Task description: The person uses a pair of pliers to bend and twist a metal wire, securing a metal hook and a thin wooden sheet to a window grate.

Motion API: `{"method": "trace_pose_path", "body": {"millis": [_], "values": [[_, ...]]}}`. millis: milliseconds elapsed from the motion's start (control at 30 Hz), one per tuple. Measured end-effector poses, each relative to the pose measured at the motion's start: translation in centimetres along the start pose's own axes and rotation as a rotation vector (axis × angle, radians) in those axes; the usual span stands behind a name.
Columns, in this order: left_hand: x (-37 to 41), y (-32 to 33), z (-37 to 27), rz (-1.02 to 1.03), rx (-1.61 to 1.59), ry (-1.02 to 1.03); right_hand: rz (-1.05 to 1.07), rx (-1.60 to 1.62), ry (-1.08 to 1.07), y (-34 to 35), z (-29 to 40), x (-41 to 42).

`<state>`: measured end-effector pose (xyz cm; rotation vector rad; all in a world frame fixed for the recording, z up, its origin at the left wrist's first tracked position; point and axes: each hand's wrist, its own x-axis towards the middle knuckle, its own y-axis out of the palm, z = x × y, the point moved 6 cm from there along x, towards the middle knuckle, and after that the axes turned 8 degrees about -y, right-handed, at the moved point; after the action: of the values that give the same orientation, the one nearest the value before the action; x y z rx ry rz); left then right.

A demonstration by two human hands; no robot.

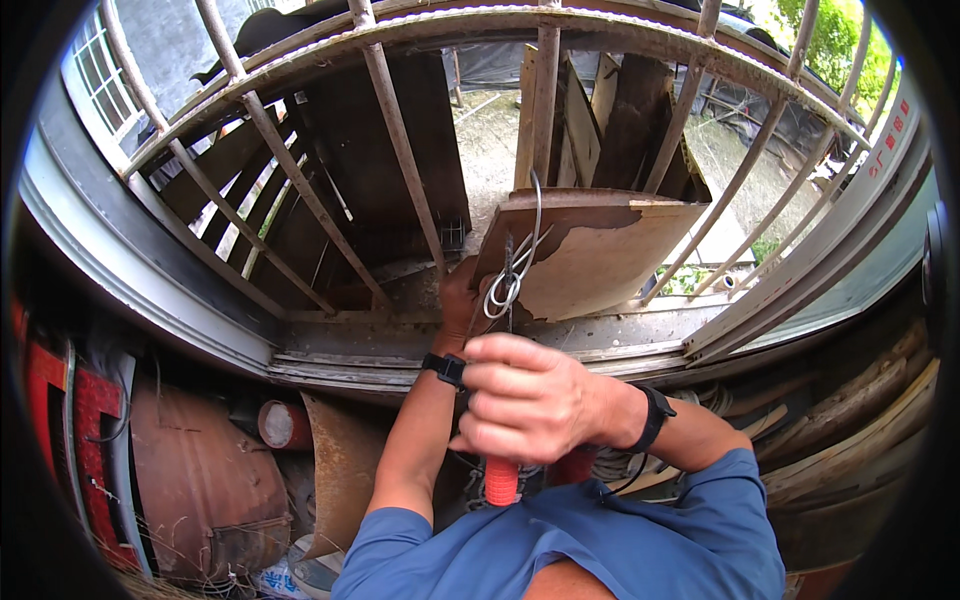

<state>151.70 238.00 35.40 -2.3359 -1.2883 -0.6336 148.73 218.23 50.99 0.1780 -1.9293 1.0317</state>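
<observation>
A red-handled tool (501, 481) is in my right hand (529, 397), the fingers curled around it and the handle's end showing below the fist. From above the fist a thin dark shaft (509, 259) rises across the board; I cannot tell what kind of tool it is. My left hand (459, 296) reaches forward to the left edge of a wooden board (607, 262) with a peeling face, gripping it there. Part of that hand is hidden behind the board. Looped pale wire (504, 294) hangs in front of the board, its upper end bent into a hook.
Rusty metal bars (405, 150) cross the window opening beyond the sill (360, 330). Outside stand a dark panel (382, 135) and upright planks (581, 127). A rusty drum (202, 472) lies low on the left, near a curved rusty sheet (341, 465). Logs (847, 420) are stacked on the right.
</observation>
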Motion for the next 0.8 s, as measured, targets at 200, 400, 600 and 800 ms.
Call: {"method": "trace_pose_path", "body": {"millis": [200,400,600,800], "values": [[-0.1,-0.3,0.1,0.001,-0.004,0.055,0.198,-0.009,0.035,0.4,0.9,1.1],[0.0,0.0,0.1,-0.036,-0.079,0.033,0.092,-0.189,0.185,1.3,1.2,3.0],[-0.1,-0.1,0.5,-0.018,-0.057,-0.005,-0.005,-0.224,0.260,1.5,0.9,4.5],[0.1,-0.2,0.8,0.000,0.107,0.007,-0.144,-0.144,0.301,0.2,1.0,4.7]]}}
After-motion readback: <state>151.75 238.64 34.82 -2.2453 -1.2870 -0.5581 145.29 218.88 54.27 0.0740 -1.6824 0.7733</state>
